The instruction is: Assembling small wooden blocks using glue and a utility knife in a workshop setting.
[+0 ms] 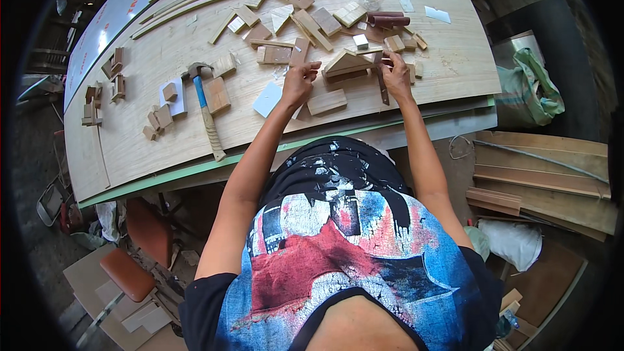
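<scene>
Head view: my left grip (pixel 301 83) curls nearly closed and my right grip (pixel 395 71) bends at the right end of the wedge (pixel 350 61); whether either holds it, I cannot tell. Between them over the worktop (pixel 455 65), this wood looks light, stiff, unslippery, best pinched by its ends.

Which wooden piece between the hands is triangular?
The pale wooden triangle beside the right hand: edges meet in a peak, unlike the pale rectangular wooden block.

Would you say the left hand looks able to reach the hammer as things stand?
Probably yes: the hammer lies left of the left hand, with mainly a low wooden block and a flat pale sheet between.
</scene>
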`<state>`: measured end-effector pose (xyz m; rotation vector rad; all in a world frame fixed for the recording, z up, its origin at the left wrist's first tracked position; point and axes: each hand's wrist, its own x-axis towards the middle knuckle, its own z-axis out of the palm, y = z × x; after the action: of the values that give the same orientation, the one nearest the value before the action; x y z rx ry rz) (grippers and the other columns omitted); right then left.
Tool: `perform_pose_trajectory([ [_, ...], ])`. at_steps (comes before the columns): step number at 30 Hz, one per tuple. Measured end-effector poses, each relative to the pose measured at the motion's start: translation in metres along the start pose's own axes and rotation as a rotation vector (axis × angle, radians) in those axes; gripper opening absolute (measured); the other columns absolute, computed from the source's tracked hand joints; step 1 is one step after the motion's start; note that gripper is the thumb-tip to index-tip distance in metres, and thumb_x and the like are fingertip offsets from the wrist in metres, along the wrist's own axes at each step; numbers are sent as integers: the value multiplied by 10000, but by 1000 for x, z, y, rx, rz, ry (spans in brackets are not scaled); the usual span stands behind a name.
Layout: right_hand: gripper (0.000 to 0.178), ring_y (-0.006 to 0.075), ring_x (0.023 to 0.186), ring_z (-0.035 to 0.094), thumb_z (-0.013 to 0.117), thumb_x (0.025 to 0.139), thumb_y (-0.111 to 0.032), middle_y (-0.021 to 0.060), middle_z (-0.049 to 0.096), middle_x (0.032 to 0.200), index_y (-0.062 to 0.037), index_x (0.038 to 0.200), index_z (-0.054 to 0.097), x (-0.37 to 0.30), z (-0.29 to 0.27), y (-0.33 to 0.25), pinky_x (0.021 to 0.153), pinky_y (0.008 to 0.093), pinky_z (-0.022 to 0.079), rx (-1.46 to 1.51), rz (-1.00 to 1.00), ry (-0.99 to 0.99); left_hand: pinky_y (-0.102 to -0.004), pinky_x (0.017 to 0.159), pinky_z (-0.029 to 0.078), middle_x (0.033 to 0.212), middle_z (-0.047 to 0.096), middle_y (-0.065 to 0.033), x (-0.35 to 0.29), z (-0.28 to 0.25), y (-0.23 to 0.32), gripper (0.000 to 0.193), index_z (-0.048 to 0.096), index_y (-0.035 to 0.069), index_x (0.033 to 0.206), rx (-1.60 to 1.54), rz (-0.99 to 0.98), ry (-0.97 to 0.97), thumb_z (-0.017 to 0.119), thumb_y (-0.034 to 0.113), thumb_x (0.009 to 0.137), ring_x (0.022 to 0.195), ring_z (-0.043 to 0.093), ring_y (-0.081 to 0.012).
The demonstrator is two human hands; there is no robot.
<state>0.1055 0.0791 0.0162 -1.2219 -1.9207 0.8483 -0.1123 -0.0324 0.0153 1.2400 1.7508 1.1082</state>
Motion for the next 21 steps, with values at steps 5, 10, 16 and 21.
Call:
perform_pose_trajectory([
  [5,282,253,787,588,549,687,45,131,555,885,-14,962,538,-1,2,-3,674,321,465,64,62,-15,-290,692,481,905,618,-138,0,7,5,318,596,37,999,31,47,-10,593,-20,686,782,618,-209],
  [10,277,248,769,595,546,675,63,134,577,884,-16,941,532,0,4,0,677,321,466,52,38,-20,-294,653,479,859,615,-156,1,8,7,258,619,32,934,129,79,-5,616,4,677,734,620,-220],
  [16,276,194,796,607,559,709,30,111,612,841,-36,975,528,1,3,2,693,287,462,9,24,-49,-274,626,483,833,620,-151,-3,9,11,216,621,-4,891,219,189,45,608,-22,676,702,622,-200],
  [21,279,225,793,599,567,688,25,121,609,847,-27,960,534,0,1,-6,696,304,459,20,41,-63,-285,615,474,802,608,-165,-4,9,12,195,623,-4,880,303,185,72,606,-5,686,686,614,-235],
])
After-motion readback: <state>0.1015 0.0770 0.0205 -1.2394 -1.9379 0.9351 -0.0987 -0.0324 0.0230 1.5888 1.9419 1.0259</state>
